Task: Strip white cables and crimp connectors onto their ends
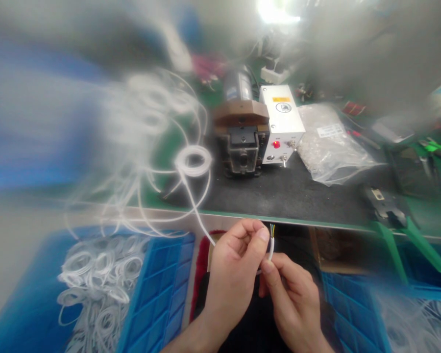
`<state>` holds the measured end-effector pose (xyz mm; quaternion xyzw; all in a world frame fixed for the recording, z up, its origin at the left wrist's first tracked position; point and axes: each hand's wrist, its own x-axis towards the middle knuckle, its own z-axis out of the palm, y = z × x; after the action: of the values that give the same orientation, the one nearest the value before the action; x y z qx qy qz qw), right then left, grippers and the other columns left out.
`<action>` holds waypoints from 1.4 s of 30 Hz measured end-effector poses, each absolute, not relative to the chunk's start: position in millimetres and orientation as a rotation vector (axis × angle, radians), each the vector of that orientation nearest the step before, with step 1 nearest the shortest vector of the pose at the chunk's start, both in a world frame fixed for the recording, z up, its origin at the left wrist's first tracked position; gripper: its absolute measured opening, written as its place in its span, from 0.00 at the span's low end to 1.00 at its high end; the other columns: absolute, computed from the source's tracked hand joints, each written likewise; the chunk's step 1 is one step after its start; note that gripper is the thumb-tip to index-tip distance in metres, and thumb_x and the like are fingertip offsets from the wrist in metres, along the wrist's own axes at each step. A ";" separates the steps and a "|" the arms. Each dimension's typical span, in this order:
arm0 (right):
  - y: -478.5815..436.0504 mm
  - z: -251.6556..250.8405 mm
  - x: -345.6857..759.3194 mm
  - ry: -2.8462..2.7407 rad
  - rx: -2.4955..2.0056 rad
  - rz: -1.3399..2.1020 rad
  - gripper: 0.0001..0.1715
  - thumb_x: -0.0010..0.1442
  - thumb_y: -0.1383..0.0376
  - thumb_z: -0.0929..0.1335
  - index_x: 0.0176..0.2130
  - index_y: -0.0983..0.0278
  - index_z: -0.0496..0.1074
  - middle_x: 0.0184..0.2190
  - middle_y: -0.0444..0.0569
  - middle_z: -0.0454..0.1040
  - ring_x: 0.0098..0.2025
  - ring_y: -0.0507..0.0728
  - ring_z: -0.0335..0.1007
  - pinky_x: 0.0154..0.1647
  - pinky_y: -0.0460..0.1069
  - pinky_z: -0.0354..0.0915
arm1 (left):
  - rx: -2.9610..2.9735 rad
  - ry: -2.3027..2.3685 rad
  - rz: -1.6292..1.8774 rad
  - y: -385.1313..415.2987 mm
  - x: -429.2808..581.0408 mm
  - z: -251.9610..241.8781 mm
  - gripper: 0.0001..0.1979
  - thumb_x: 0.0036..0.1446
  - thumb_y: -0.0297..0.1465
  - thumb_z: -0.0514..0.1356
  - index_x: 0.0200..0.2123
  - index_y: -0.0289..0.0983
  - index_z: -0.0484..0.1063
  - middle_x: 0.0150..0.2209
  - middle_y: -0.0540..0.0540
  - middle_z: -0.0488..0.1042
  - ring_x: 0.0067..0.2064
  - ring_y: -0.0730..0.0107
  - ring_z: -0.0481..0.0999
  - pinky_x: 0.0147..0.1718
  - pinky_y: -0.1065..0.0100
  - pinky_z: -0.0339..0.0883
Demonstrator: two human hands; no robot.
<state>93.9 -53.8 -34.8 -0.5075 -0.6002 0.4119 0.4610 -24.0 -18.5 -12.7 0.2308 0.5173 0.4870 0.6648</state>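
Observation:
My right hand point(292, 299) pinches a white cable point(272, 248) between thumb and fingers, just below its stripped end. Thin coloured wires point(272, 230), yellow-green and blue among them, stick upward from the sheath. Beside these wires, my left hand point(238, 264) is closed, thumb against forefinger; whatever lies between its fingertips is hidden. The cable runs behind my left hand from a white coil point(193, 161) on the bench.
A benchtop machine point(242, 142) with a white control box point(282, 122) stands ahead. Right of it are a clear plastic bag point(334, 147) and green-handled crimping pliers point(393, 220). Many cable coils point(103, 279) fill a blue crate point(154, 289); another blue crate point(353, 309) stands right.

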 end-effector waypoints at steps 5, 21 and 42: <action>-54.1 -34.7 93.1 -1.460 -1.251 1.038 0.19 0.77 0.68 0.66 0.32 0.61 0.74 0.23 0.40 0.73 0.24 0.50 0.70 0.28 0.44 0.62 | 0.525 1.186 1.094 -18.8 -23.4 -12.7 0.12 0.68 0.40 0.67 0.39 0.37 0.74 0.27 0.53 0.68 0.23 0.76 0.63 0.16 0.78 0.61; -53.7 -32.7 92.8 -1.422 -1.252 1.122 0.22 0.78 0.66 0.65 0.30 0.62 0.73 0.23 0.40 0.73 0.24 0.49 0.70 0.28 0.44 0.63 | 0.590 1.183 1.109 -24.0 -20.2 -11.9 0.13 0.72 0.41 0.65 0.40 0.39 0.71 0.27 0.56 0.65 0.22 0.78 0.62 0.17 0.78 0.59; -42.0 -19.2 128.1 -1.489 -1.403 0.932 0.04 0.71 0.64 0.74 0.43 0.58 0.83 0.29 0.41 0.82 0.28 0.52 0.78 0.33 0.44 0.72 | 0.989 1.204 1.103 -30.7 -35.6 -8.6 0.04 0.74 0.34 0.65 0.46 0.42 0.80 0.45 0.48 0.82 0.46 0.65 0.84 0.51 0.67 0.76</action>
<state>128.1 -42.0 -19.2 -0.5627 -0.5972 0.3741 0.4321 -35.6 -30.7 -8.6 0.4228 0.5148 0.4714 0.5780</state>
